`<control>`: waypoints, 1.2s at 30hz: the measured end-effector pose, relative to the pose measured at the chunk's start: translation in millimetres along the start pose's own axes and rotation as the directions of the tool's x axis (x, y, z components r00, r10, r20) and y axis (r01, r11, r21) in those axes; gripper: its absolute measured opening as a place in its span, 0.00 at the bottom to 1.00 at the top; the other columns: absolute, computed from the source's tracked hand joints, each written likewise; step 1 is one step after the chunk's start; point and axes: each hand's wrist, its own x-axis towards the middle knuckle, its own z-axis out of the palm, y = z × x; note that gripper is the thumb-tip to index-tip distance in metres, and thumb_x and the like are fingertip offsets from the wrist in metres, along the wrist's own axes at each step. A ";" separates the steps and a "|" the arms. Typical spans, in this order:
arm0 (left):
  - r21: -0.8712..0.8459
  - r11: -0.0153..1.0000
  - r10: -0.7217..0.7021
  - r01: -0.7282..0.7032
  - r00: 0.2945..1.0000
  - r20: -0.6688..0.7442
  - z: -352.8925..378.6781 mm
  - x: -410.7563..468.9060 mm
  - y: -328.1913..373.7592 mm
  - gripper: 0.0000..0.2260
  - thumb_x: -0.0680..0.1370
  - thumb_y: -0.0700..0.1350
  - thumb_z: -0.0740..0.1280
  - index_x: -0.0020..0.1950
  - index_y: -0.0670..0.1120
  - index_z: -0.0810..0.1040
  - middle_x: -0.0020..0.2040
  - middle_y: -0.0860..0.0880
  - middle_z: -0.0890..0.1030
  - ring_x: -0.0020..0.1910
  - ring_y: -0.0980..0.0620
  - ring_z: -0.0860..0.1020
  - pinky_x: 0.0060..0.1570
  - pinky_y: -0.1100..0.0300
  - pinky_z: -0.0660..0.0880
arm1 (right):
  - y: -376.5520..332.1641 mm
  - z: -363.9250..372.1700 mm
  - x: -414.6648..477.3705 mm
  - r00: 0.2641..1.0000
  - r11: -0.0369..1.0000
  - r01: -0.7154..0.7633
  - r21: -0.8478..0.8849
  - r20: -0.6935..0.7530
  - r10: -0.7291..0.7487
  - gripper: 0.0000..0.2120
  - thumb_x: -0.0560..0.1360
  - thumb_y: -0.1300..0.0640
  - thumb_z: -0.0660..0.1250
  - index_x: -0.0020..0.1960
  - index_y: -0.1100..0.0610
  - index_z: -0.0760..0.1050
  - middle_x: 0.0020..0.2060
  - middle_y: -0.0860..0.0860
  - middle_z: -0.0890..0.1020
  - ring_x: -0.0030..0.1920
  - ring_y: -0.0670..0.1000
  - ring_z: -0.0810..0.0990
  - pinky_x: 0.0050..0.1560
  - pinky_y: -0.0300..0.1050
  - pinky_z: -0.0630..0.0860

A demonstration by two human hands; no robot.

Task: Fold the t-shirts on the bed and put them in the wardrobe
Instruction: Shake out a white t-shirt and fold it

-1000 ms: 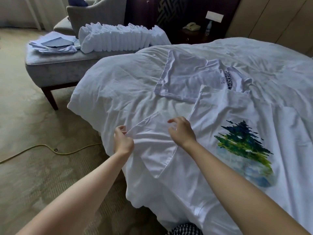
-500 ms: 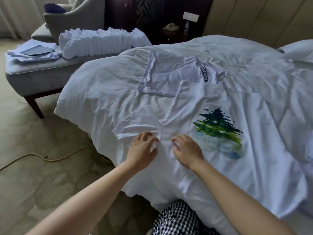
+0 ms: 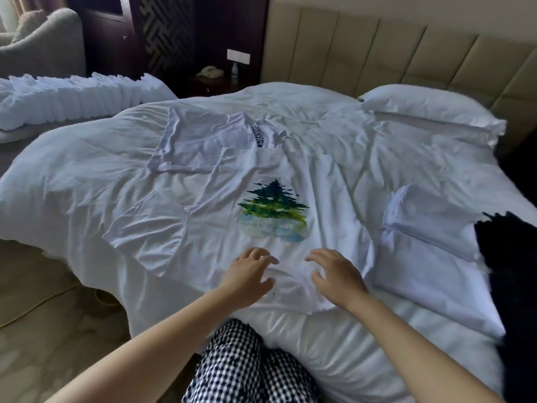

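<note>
Both hands have moved from the sleeve to the near end of the tree-print t-shirt [image 3: 203, 225], which lies flat on the bed [image 3: 72, 184]. The left hand [image 3: 250, 274] and right hand [image 3: 334, 277] rest on it with fingers spread, pinching nothing. Pushing across the rumpled duvet [image 3: 334, 123] could bunch wrinkles into the fold.

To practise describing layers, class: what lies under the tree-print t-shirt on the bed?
The white duvet shows around the tree-print t-shirt, and a lettered t-shirt lies under its far edge. Its covered part, and anything else beneath, cannot be seen.
</note>
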 end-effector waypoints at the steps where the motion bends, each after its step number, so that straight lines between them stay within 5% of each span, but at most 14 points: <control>1: -0.006 0.999 0.040 -0.040 0.999 0.008 3.1 3.3 12.9 0.20 0.79 0.54 0.63 0.71 0.56 0.69 0.72 0.54 0.67 0.73 0.53 0.61 0.70 0.55 0.62 | 10.8 -4.2 -8.4 0.999 1.000 -0.016 0.014 -0.033 0.016 0.16 0.76 0.61 0.63 0.63 0.54 0.77 0.64 0.48 0.77 0.66 0.50 0.72 0.62 0.42 0.68; 6: -0.030 0.983 0.182 -0.180 0.982 0.055 17.1 21.3 73.1 0.18 0.79 0.55 0.64 0.69 0.55 0.72 0.70 0.54 0.71 0.71 0.54 0.65 0.67 0.55 0.66 | 63.7 -19.6 -38.4 0.983 0.995 -0.071 0.066 -0.166 0.081 0.16 0.70 0.67 0.65 0.53 0.55 0.81 0.55 0.50 0.82 0.58 0.55 0.78 0.55 0.45 0.73; 9: -0.020 0.977 0.212 -0.211 0.973 0.093 26.5 33.4 104.4 0.20 0.79 0.57 0.65 0.69 0.55 0.72 0.69 0.53 0.72 0.70 0.53 0.67 0.65 0.56 0.67 | 87.8 -29.0 -43.7 0.975 0.992 -0.098 0.074 -0.194 0.110 0.18 0.71 0.69 0.62 0.56 0.54 0.80 0.57 0.48 0.80 0.61 0.52 0.76 0.57 0.44 0.73; 13: -0.007 0.984 0.176 -0.177 0.979 0.105 40.3 53.3 135.3 0.23 0.77 0.59 0.66 0.70 0.54 0.71 0.68 0.53 0.74 0.68 0.52 0.69 0.62 0.56 0.69 | 115.2 -36.4 -37.1 0.976 0.983 -0.161 0.083 -0.134 0.171 0.21 0.74 0.67 0.60 0.63 0.51 0.76 0.63 0.43 0.75 0.65 0.47 0.70 0.57 0.36 0.68; 20: 0.048 0.993 0.101 -0.105 0.993 0.064 63.1 96.1 164.5 0.23 0.74 0.59 0.68 0.68 0.54 0.73 0.63 0.52 0.75 0.64 0.50 0.71 0.58 0.55 0.69 | 144.6 -35.2 -10.6 0.994 0.993 -0.097 -0.065 -0.053 0.094 0.21 0.75 0.61 0.66 0.67 0.49 0.73 0.70 0.47 0.68 0.70 0.50 0.65 0.61 0.44 0.70; 25: 0.029 0.999 0.030 -0.030 1.000 0.009 68.7 119.8 174.4 0.12 0.78 0.52 0.63 0.60 0.51 0.76 0.58 0.49 0.78 0.60 0.47 0.74 0.52 0.55 0.69 | 161.9 -34.3 9.0 0.997 0.996 -0.062 -0.071 -0.059 0.058 0.13 0.75 0.58 0.68 0.58 0.50 0.80 0.72 0.49 0.68 0.72 0.52 0.65 0.62 0.46 0.69; 30: -0.381 0.914 -0.162 0.138 0.986 -0.030 53.7 134.6 167.4 0.04 0.82 0.44 0.57 0.54 0.47 0.70 0.49 0.46 0.78 0.50 0.40 0.76 0.44 0.52 0.69 | 157.1 -35.7 23.6 0.962 0.941 -0.138 0.310 -0.184 0.202 0.06 0.78 0.55 0.65 0.54 0.52 0.77 0.56 0.47 0.80 0.60 0.50 0.75 0.52 0.44 0.71; 36: -0.680 0.732 -0.292 0.051 0.924 -0.246 18.4 139.5 153.8 0.07 0.81 0.39 0.57 0.48 0.51 0.69 0.41 0.54 0.74 0.42 0.48 0.74 0.47 0.48 0.73 | 117.5 -48.9 34.6 0.969 0.836 -0.112 0.537 -0.127 0.212 0.04 0.77 0.49 0.64 0.44 0.44 0.70 0.40 0.43 0.79 0.42 0.47 0.77 0.42 0.43 0.72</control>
